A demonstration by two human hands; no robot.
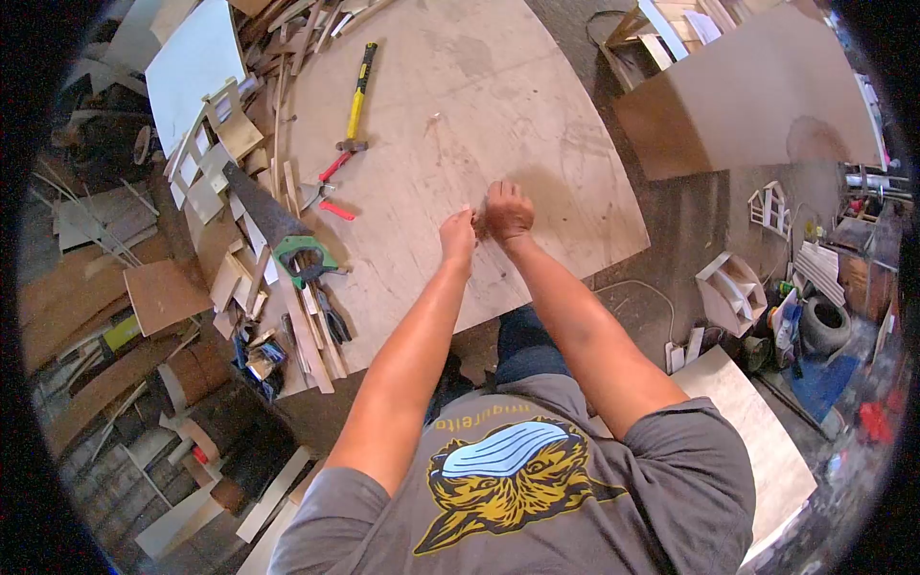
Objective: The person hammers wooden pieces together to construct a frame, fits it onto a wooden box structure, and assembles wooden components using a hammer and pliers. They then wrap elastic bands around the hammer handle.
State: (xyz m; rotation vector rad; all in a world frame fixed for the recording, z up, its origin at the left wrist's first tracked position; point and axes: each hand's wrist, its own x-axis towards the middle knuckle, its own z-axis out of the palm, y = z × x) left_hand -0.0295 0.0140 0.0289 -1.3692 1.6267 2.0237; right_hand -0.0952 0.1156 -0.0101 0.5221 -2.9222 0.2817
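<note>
Over the wooden tabletop (575, 192), my left hand (459, 236) and my right hand (509, 209) are close together near the front edge. The fingers of both hands are closed. Something small and dark shows between them, too small to make out. Up and to the left lies a yellow and black hammer (357, 103). Red-handled pliers (335, 209) rest just below its head. Farther left, a handsaw (264, 206) with a green handle lies on wood strips.
Scrap wood strips (287, 172) crowd the table's left side, with black-handled pliers (333, 321) near the front corner. A large brown board (747, 96) stands at the upper right. A small wooden house frame (770, 211) and a wooden box (731, 292) are at the right.
</note>
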